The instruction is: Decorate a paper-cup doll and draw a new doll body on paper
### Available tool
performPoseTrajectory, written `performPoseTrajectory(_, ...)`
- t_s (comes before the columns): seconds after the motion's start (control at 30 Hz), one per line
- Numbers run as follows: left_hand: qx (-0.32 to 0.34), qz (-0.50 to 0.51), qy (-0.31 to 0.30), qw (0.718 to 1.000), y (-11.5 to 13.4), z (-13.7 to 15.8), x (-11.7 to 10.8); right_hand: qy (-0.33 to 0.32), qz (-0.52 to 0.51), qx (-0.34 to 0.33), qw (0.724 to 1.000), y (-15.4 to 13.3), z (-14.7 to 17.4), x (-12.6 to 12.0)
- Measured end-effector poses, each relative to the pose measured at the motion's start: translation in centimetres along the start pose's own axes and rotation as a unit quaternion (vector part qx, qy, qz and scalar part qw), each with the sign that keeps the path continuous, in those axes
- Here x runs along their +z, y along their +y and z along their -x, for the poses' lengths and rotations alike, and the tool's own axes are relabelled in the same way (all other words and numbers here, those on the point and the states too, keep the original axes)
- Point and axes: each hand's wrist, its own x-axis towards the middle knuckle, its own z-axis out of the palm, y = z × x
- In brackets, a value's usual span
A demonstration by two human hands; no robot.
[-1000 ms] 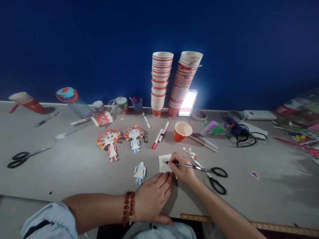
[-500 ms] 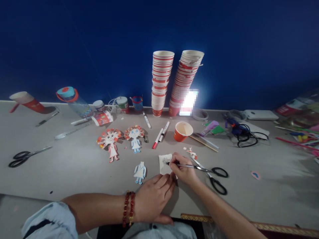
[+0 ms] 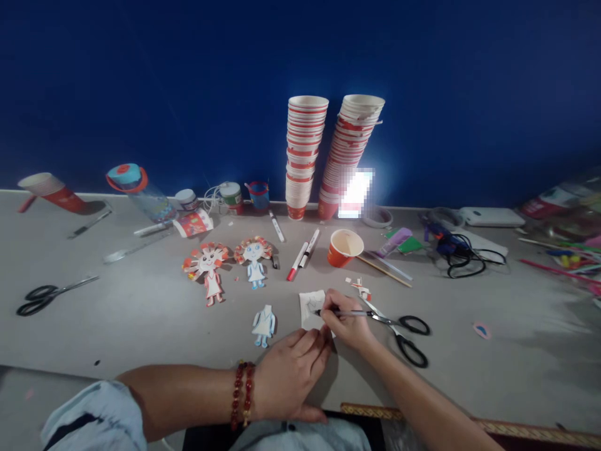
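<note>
My right hand [image 3: 346, 318] grips a dark-tipped pen [image 3: 345, 312], its point touching a small white piece of paper [image 3: 310, 318] that bears a few drawn lines. Flat across the paper's lower edge lies my left hand [image 3: 295, 366], fingers stretched out and holding it against the table. Just left of the paper is a headless paper doll body [image 3: 263, 326] with blue outlines. Two finished-looking paper dolls, one red [image 3: 212, 272] and one blue [image 3: 255, 262], lie farther back. Open scissors [image 3: 404, 332] rest right beside my right hand, partly behind the pen.
Two tall stacks of paper cups [image 3: 306, 156] stand against the blue wall, near a bright blurred screen [image 3: 355, 193]. A cut-down cup [image 3: 345, 248], markers [image 3: 298, 260] and paper scraps [image 3: 361, 289] lie beyond my hands. More scissors [image 3: 40, 299] are at far left, black cable [image 3: 462, 254] at right.
The pen tip has shifted slightly down and right on the paper, and the drawn lines look a little longer. My left hand stays in place.
</note>
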Motion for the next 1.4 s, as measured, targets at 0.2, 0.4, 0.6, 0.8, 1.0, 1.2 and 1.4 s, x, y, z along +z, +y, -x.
performPoseTrajectory(0.2,0.000,0.001,0.007,1.000,-0.02,-0.04,0.04,-0.003,0.000,-0.012,1.000,-0.06,-0.05,-0.09)
performPoseTrajectory(0.4,0.001,0.009,0.005,1.000,-0.10,-0.07,-0.03,-0.019,-0.017,-0.011,1.000,-0.23,0.06,-0.13)
performPoseTrajectory(0.6,0.004,0.012,0.005,1.000,-0.04,-0.06,0.07,-0.029,-0.040,-0.010,0.999,-0.34,0.08,-0.10)
performPoseTrajectory(0.8,0.002,0.006,0.013,1.000,0.02,-0.06,0.07,-0.036,-0.041,-0.017,0.998,-0.22,0.06,-0.05)
performPoseTrajectory(1.0,0.001,0.009,0.011,1.000,0.01,-0.02,0.09,-0.037,-0.025,-0.026,0.999,-0.42,-0.03,-0.09)
performPoseTrajectory(1.2,-0.002,0.021,0.008,1.000,0.14,-0.19,-0.03,-0.042,-0.009,-0.039,0.998,-0.32,0.01,-0.08)
performPoseTrajectory(1.4,-0.002,0.033,-0.001,0.999,0.13,-0.01,0.01,-0.045,-0.008,-0.039,0.998,-0.39,0.02,-0.09)
